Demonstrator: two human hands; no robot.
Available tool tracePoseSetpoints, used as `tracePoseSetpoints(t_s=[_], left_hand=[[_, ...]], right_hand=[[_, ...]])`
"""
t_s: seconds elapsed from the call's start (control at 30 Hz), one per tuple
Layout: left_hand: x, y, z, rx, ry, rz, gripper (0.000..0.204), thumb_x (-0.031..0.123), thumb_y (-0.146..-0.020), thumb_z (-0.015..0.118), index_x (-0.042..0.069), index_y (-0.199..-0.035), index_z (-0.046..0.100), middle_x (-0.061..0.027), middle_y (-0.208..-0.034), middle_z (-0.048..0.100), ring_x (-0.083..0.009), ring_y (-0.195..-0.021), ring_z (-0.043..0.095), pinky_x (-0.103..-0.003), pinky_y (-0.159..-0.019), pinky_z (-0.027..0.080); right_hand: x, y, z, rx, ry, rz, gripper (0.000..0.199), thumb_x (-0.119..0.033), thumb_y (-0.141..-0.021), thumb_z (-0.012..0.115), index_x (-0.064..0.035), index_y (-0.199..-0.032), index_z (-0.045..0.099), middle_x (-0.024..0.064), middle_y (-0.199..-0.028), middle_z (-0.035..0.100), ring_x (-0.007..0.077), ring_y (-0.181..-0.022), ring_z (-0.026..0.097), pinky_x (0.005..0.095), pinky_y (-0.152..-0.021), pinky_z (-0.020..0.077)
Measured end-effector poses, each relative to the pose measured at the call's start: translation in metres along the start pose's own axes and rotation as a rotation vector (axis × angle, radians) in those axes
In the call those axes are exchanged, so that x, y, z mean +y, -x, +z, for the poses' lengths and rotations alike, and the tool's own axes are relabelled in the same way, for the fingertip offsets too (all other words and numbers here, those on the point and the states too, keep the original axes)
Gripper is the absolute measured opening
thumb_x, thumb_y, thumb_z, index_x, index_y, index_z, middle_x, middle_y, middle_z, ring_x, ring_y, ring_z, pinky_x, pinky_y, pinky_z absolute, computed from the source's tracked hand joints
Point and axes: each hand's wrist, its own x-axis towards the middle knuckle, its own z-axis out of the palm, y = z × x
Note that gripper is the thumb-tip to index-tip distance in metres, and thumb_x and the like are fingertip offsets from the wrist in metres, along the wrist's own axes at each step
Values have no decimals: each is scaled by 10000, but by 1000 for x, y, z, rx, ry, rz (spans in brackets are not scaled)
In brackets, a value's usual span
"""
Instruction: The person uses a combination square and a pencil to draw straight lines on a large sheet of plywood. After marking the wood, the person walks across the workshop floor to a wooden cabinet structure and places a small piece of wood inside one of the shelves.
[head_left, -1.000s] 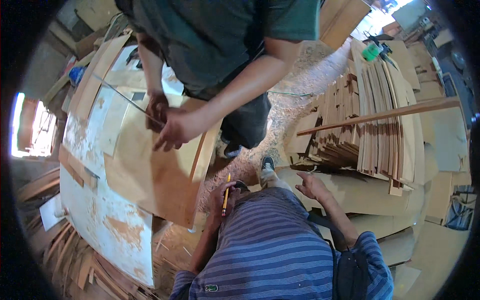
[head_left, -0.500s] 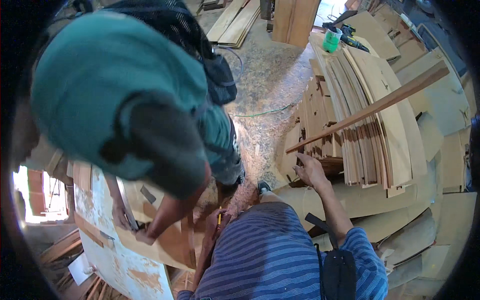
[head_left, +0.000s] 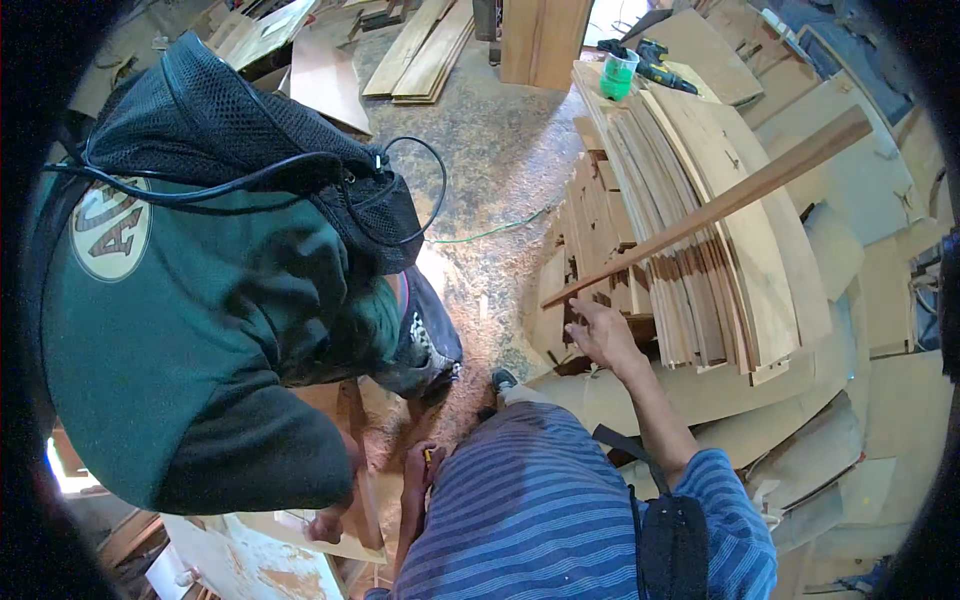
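Observation:
My left hand (head_left: 419,468) is closed beside my striped shirt, around a yellow pencil (head_left: 429,456) of which only a short end shows. My right hand (head_left: 606,338) reaches forward with thumb and fingers apart and nothing seen between them. Its fingertips are just below the near end of a long, narrow wooden strip (head_left: 700,217); whether they touch it I cannot tell. This strip slants up to the right across a stack of pale curved boards (head_left: 765,250). Left of me, a co-worker in a dark green top (head_left: 200,370) leans over a wooden panel (head_left: 365,515), one hand (head_left: 328,527) low over it.
A cup of green liquid (head_left: 618,75) and a yellow-black power tool (head_left: 660,70) stand on the far end of the stack. Behind lie planks (head_left: 420,50) on a floor strewn with shavings (head_left: 490,250), crossed by a green cord (head_left: 490,234). Sheets (head_left: 880,410) lean at right.
The co-worker has shifted nearer and lower, the back and black mesh bag now filling the left side. My view has turned slightly right; my hands keep nearly the same pose.

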Motion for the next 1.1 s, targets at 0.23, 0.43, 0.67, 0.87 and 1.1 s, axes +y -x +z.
tracePoseSetpoints(t_s=[0.23, 0.43, 0.67, 0.87, 1.1], left_hand=[[10, 19, 5, -12, 133, -73, 300, 296, -829, 693, 12, -922, 658, -111, -711, 636, -175, -548, 611, -309, -515, 472], [-27, 22, 10, -32, 7, -103, 326, 309, -820, 699, 12, -950, 658, -144, -753, 652, -189, -622, 639, -321, -554, 489], [83, -37, -6, -55, 84, -198, 318, 292, -834, 683, 11, -980, 654, -153, -826, 664, -217, -739, 649, -329, -664, 497], [204, -155, 10, -183, 3, -36, 303, 272, -847, 667, 11, -1001, 652, -150, -894, 673, -232, -840, 652, -323, -757, 498], [256, -287, 48, -276, -180, 279, 312, 270, -818, 717, 13, -979, 646, -192, -821, 664, -309, -756, 660, -361, -682, 516]], right_hand=[[-5, -8, -23, 20, 81, 5, 427, -175, -803, 657, 29, -1165, 560, 252, -1037, 622, 410, -961, 593, 444, -851, 479], [20, -72, -20, 282, 113, -112, 399, -170, -785, 681, 9, -1131, 595, 225, -1030, 634, 378, -976, 597, 450, -842, 473], [71, -213, -117, 963, 378, -185, 312, -176, -741, 711, -14, -995, 632, 194, -990, 628, 384, -962, 569, 442, -858, 458], [144, -272, -182, 1074, 622, 213, 387, -287, -735, 689, -73, -1052, 631, 156, -1076, 588, 350, -1048, 517, 482, -903, 415], [155, -284, -178, 889, 583, 436, 396, -288, -704, 707, -92, -1030, 596, 126, -1098, 547, 322, -1099, 470, 479, -930, 371]])
